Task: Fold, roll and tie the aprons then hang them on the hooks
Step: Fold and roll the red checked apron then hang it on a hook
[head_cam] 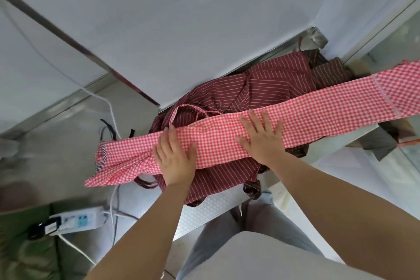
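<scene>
At the far left, on the floor, a white power strip [76, 220] lies with white cables [112, 202] running up from it, beside something dark green [25, 245]. A little to the right begins the red gingham apron [227, 134], folded into one long narrow band. Its left end hangs crumpled over the edge of the counter [200, 211], and the band goes up and to the right across the whole view, to the right border.

The left hand [175, 154] lies flat on the band near this crumpled end, fingers straight and a little spread, pressing the cloth down; it grips nothing. Under the band there is a heap of maroon striped aprons [261, 88], with thin ties coming out of it. The right hand [261, 136] rests flat on the band just to the right of the left one, fingers spread wide and straight, also only pressing.

Further right, beside the heap, a brown striped cloth [329, 73] shows behind the band, and a grey cloth [377, 143] lies below it near the right edge.
</scene>
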A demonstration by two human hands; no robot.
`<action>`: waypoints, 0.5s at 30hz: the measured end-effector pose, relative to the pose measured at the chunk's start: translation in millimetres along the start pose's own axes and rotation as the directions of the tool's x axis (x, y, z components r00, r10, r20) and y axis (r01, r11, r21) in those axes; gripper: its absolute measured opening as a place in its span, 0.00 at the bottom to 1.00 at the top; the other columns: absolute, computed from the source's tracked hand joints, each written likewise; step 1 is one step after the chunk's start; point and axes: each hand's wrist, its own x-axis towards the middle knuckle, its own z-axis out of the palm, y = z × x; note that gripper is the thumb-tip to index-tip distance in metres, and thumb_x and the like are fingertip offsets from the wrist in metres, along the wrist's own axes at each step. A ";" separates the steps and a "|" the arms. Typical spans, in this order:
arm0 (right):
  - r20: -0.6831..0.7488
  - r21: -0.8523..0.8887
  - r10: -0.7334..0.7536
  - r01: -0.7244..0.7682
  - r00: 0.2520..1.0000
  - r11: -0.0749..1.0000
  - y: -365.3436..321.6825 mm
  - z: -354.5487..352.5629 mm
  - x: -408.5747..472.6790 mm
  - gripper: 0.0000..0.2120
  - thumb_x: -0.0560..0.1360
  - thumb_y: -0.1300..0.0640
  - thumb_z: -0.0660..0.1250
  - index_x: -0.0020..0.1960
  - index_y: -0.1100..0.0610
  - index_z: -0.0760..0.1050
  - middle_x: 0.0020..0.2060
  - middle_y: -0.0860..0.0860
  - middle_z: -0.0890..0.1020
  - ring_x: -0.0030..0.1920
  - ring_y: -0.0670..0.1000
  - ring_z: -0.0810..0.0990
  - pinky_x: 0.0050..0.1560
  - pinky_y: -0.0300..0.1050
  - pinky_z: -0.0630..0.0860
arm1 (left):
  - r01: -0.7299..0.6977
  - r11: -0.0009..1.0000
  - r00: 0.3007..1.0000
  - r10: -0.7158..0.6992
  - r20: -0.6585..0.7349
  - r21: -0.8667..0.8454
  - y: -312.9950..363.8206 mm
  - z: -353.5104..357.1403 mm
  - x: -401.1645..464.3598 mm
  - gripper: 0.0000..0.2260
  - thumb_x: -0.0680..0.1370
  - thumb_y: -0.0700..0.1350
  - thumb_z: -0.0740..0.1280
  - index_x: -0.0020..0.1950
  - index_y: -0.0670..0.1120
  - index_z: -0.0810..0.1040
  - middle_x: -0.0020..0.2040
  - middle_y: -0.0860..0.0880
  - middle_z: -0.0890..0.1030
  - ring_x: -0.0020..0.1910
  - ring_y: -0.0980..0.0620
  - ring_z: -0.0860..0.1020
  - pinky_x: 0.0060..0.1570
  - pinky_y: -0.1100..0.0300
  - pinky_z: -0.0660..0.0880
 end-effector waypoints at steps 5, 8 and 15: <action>0.017 -0.030 0.024 -0.024 1.000 0.999 -3.8 -0.5 0.9 0.34 0.76 0.31 0.36 0.76 0.43 0.32 0.77 0.49 0.35 0.76 0.58 0.34 0.71 0.72 0.38 | -0.114 0.991 0.993 0.111 0.044 0.070 -80.1 -17.8 -11.1 0.36 0.73 0.68 0.59 0.65 0.38 0.72 0.53 0.40 0.79 0.54 0.39 0.76 0.61 0.41 0.69; 0.027 -0.038 0.055 -0.054 0.998 0.998 -8.3 -3.5 1.3 0.33 0.77 0.32 0.38 0.77 0.44 0.35 0.77 0.49 0.36 0.76 0.59 0.35 0.70 0.69 0.37 | -0.215 0.964 0.976 0.207 0.064 0.155 -111.3 -21.8 -11.6 0.29 0.74 0.63 0.59 0.60 0.40 0.76 0.51 0.42 0.79 0.51 0.39 0.77 0.56 0.41 0.71; -0.038 -0.007 0.246 -0.247 0.968 0.969 -79.9 -12.1 1.4 0.29 0.81 0.49 0.48 0.79 0.56 0.44 0.78 0.56 0.46 0.77 0.62 0.41 0.75 0.62 0.43 | -0.216 0.959 0.966 0.183 0.184 0.182 -112.4 -27.9 -1.2 0.16 0.73 0.50 0.64 0.55 0.42 0.80 0.47 0.44 0.82 0.48 0.40 0.78 0.49 0.46 0.72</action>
